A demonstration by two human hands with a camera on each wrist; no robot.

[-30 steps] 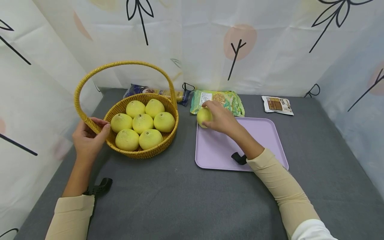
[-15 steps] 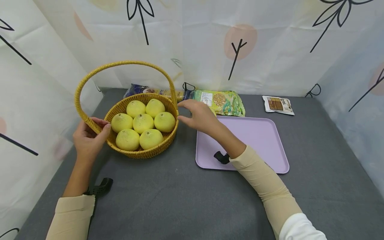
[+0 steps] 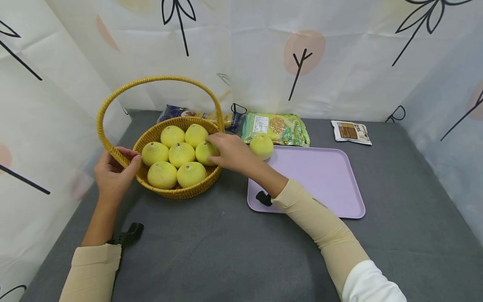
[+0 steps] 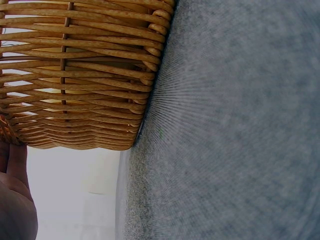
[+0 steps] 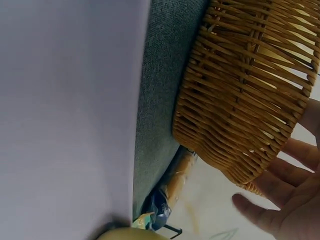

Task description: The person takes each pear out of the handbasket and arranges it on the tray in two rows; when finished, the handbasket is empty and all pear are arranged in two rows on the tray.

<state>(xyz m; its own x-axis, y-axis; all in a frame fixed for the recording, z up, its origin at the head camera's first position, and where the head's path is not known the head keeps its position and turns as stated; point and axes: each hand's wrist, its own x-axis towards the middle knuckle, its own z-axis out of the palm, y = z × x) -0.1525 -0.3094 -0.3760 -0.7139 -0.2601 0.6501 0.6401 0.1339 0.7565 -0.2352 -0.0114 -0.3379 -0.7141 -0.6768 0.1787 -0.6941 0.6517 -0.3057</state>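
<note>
A yellow wicker basket (image 3: 183, 193) with a tall arched handle stands on the left of the table, holding several pale yellow-green round fruits (image 3: 181, 154) that look like grapefruits. My left hand (image 3: 115, 172) grips the foot of the handle on the basket's left side. My right hand (image 3: 235, 153) reaches over the right rim, with fingers and thumb spread about the rightmost fruit (image 3: 203, 152) inside. The right wrist view shows the fingers (image 5: 285, 182) loosely extended by the rim; the fingertips' contact is hidden. Another fruit (image 3: 261, 146) sits at the back left corner of the lilac tray (image 3: 313, 176).
Behind the basket lies a blue and yellow packet (image 3: 235, 122). A green packet (image 3: 281, 128) lies behind the tray, and a small white and brown pouch (image 3: 351, 133) at the back right. Patterned white curtains (image 3: 256, 54) enclose the grey table (image 3: 211, 251).
My right hand has let go of the fruit at the tray's back left corner and moved left to the basket. My left hand has kept its grip on the handle.
</note>
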